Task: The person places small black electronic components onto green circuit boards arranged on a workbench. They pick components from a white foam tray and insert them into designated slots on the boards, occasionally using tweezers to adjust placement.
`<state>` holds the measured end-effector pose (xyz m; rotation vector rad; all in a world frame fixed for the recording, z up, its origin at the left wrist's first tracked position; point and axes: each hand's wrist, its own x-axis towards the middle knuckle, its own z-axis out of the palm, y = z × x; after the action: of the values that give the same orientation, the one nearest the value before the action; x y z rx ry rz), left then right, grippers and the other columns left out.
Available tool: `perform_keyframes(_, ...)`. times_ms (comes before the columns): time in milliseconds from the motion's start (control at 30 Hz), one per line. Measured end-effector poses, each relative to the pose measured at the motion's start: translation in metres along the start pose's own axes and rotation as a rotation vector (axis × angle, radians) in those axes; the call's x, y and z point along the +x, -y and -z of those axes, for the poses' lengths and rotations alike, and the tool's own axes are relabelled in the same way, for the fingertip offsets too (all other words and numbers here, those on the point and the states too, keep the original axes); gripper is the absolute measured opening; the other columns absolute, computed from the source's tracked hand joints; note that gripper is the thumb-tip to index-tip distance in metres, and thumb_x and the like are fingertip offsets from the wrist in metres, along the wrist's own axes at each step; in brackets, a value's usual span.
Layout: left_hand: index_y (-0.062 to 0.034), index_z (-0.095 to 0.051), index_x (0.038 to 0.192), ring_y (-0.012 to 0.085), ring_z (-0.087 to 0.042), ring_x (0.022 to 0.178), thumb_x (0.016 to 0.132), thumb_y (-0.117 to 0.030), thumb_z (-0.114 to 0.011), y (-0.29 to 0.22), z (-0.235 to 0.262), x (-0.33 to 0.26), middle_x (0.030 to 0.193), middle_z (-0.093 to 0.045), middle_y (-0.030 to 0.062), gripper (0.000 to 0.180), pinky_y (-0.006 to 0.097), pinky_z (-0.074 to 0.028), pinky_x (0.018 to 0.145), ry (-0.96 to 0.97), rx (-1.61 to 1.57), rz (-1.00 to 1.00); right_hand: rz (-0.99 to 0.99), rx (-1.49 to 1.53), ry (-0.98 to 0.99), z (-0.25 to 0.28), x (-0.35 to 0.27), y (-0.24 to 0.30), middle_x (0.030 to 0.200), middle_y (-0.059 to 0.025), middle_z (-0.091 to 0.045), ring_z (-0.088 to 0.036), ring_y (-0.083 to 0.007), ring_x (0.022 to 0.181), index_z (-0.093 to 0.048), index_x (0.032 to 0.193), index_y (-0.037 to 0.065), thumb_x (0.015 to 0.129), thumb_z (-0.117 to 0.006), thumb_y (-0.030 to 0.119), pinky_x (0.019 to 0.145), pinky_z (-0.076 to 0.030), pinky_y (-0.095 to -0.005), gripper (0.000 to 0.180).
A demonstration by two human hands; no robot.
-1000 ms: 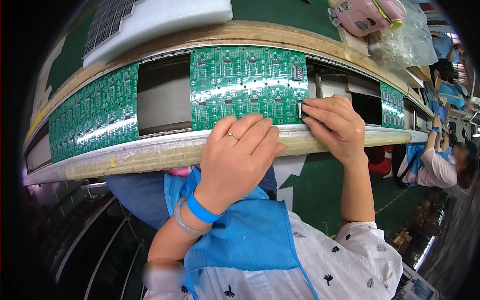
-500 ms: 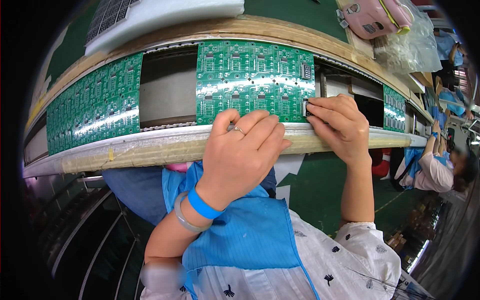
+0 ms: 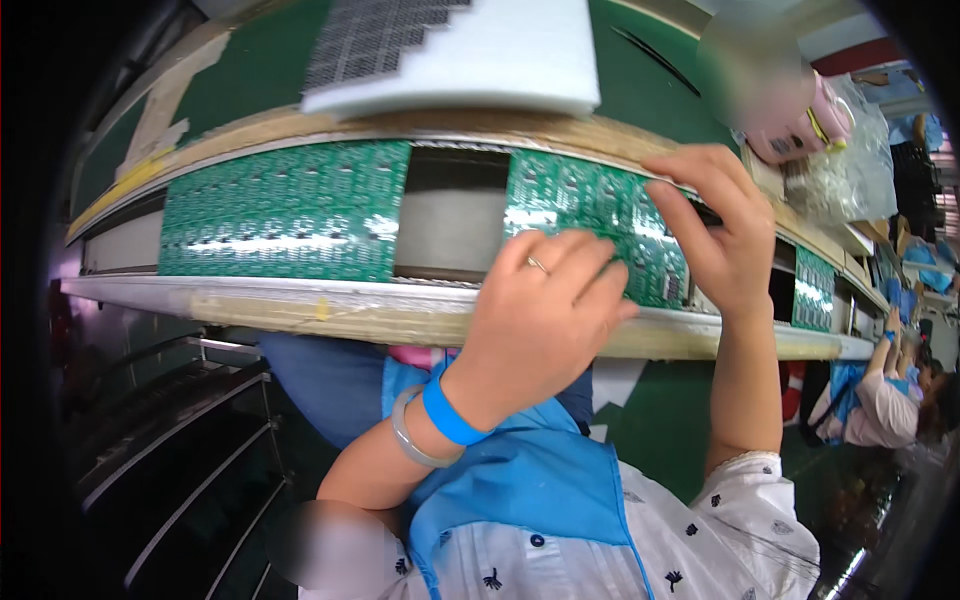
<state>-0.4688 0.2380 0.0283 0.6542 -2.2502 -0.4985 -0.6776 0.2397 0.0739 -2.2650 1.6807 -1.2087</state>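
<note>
A green circuit board panel point(image 3: 535, 185) lies in the rail track before me. My left hand point(image 3: 550, 315) rests palm down over its near left part, fingers curled under. What those fingers hold, if anything, is hidden. Above the panel's right end is my right hand point(image 3: 725, 225), thumb and index finger apart and no part visible between them. A small dark component point(image 3: 674, 284), blurred, sits at the panel's near right corner. To the left lies another green panel point(image 3: 280, 210) in the same track.
Beyond the track, a white foam block point(image 3: 510, 60) carries rows of dark components point(image 3: 370, 40). Tweezers point(image 3: 655, 58) lie on the green surface. A pink container point(image 3: 780, 135) and a clear plastic bag point(image 3: 845, 170) stand at the far right. A third panel point(image 3: 813, 290) is further along.
My right hand has let go of the small display component at the panel's near right corner and moved away from me, fingers parting. The whole view has shifted; my left hand stays curled.
</note>
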Motion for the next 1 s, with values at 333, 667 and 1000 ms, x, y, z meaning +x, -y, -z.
perform_keyframes(333, -0.0018, -0.066, 0.127, 0.0365, -0.055, 0.128, 0.082, -0.012, -0.077, 0.076, 0.056, 0.03, 0.137, -0.058, 0.0169, 0.047, 0.049, -0.044, 0.105, -0.147, 0.425, 0.159, 0.184, 0.111, 0.163, -0.112, 0.14, 0.011, 0.101, -0.0119, -0.072, -0.069, -0.0259, 0.091, -0.076, 0.107, 0.004, 0.084, -0.079, 0.023, 0.08, -0.055, -0.0372, 0.03)
perform_keyframes(667, -0.0028, -0.066, 0.129, 0.0353, -0.052, 0.134, 0.078, -0.008, -0.078, 0.081, 0.053, 0.02, 0.141, -0.056, 0.0168, 0.053, 0.051, -0.042, 0.107, -0.098, 0.452, 0.148, 0.493, -0.318, 0.29, -0.12, 0.161, 0.023, 0.094, -0.0115, -0.074, -0.071, -0.0285, 0.078, -0.078, 0.1, 0.004, 0.083, -0.079, 0.019, 0.073, -0.058, -0.0386, 0.023)
perform_keyframes(1000, 0.0013, -0.068, 0.122, 0.0143, -0.066, 0.098, 0.104, -0.015, -0.063, 0.035, 0.056, 0.013, 0.107, -0.072, 0.0069, 0.025, 0.029, -0.053, 0.086, -0.397, -0.979, 0.609, 0.401, 0.029, -0.091, -0.067, 0.064, 0.037, 0.101, -0.008, -0.077, -0.072, -0.025, 0.085, -0.077, 0.1, 0.005, 0.079, -0.08, 0.01, 0.077, -0.057, -0.038, 0.022)
